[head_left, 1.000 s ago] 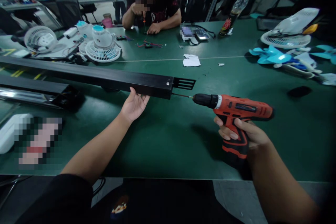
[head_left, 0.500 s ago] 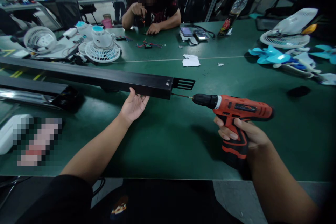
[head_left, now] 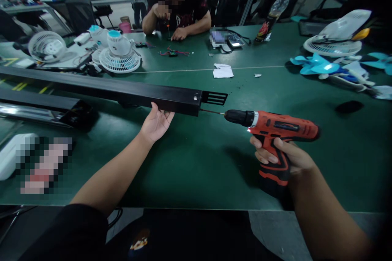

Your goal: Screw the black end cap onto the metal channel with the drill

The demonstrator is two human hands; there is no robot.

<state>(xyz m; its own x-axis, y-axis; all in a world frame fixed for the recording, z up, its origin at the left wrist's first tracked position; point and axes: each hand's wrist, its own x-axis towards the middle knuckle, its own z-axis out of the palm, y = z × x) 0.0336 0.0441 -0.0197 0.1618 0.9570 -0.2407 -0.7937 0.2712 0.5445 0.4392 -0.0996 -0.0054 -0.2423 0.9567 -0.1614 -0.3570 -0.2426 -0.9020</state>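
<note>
A long black metal bar (head_left: 122,89) lies across the green table (head_left: 196,163), its right end carrying a slotted bracket (head_left: 214,98). My left hand (head_left: 156,122) cups the bar's underside near that end, palm up with fingers curled against it. My right hand (head_left: 278,155) is wrapped round the grip of an orange and black cordless drill (head_left: 272,130). The drill's thin bit (head_left: 211,111) points left and touches the bar's end face. A small light glows under the drill's chuck.
A second black bar (head_left: 45,106) lies at the left. White fan parts (head_left: 119,55) sit behind the bar, blue fan blades (head_left: 318,67) and a fan grille (head_left: 333,45) at the right. Paper scraps (head_left: 223,71) lie mid-table. A person in a black shirt (head_left: 183,8) works at the far side.
A small light has come on under the drill's chuck. Hands, bar and drill stay in place.
</note>
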